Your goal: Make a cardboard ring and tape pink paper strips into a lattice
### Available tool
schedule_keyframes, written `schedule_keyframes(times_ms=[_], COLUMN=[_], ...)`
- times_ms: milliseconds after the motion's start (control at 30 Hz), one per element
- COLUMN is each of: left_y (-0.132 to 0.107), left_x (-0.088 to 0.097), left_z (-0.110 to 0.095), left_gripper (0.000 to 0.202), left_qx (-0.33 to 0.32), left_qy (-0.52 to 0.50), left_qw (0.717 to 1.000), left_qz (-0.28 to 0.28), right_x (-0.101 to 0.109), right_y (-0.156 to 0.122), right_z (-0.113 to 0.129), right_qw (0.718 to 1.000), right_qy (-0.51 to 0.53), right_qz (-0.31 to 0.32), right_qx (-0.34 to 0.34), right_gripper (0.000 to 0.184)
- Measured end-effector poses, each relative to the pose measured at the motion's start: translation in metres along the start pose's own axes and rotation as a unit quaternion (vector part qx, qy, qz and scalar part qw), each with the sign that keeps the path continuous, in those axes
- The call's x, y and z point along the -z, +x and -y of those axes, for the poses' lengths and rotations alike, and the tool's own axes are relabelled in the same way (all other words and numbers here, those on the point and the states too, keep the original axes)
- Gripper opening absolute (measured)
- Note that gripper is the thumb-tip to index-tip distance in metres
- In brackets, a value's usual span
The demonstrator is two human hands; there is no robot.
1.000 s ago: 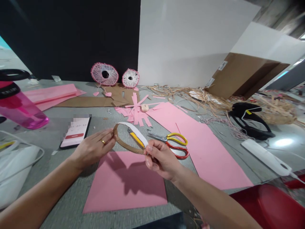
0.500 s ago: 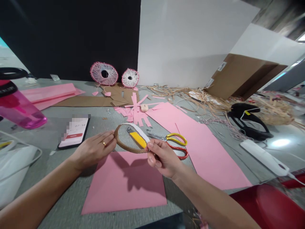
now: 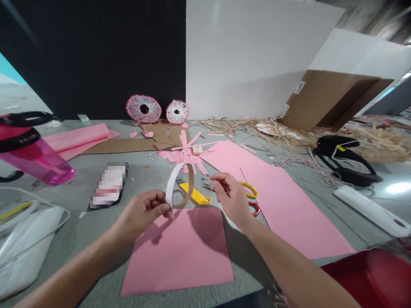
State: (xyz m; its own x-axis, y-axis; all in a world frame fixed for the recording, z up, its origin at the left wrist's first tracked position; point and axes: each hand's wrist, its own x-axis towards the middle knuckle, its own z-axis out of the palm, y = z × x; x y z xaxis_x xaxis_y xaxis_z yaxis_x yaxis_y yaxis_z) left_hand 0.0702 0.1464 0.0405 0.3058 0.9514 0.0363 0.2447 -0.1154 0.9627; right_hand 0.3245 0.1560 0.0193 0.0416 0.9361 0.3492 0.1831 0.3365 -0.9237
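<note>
Paper ring (image 3: 169,188), pinched in left hand's (image 3: 144,214) grip, right hand (image 3: 231,199) open and empty, near yellow cutter (image 3: 195,195), above pink sheet (image 3: 176,256)

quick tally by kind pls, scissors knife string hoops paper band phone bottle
string-art hoops: 2
scissors: 1
yellow utility knife: 1
white-and-brown paper band: 1
phone: 1
pink water bottle: 1
total: 7
</note>
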Motion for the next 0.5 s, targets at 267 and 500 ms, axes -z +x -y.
schedule_keyframes(times_ms=[267,500], left_y=[-0.004,-0.003], left_x=[-0.001,-0.009], left_z=[-0.011,-0.008], left_gripper=[0.031,0.030], left_qx=[0.075,0.076], left_qy=[-0.326,-0.361], left_qw=[0.943,0.929], left_qz=[0.007,-0.033], right_x=[0.000,-0.022], right_y=[-0.009,-0.030], right_z=[-0.012,-0.004], right_qw=[0.962,0.963], right_qy=[-0.123,-0.130], right_qz=[0.165,0.197], right_qx=[0.179,0.129], right_gripper=[0.043,0.035])
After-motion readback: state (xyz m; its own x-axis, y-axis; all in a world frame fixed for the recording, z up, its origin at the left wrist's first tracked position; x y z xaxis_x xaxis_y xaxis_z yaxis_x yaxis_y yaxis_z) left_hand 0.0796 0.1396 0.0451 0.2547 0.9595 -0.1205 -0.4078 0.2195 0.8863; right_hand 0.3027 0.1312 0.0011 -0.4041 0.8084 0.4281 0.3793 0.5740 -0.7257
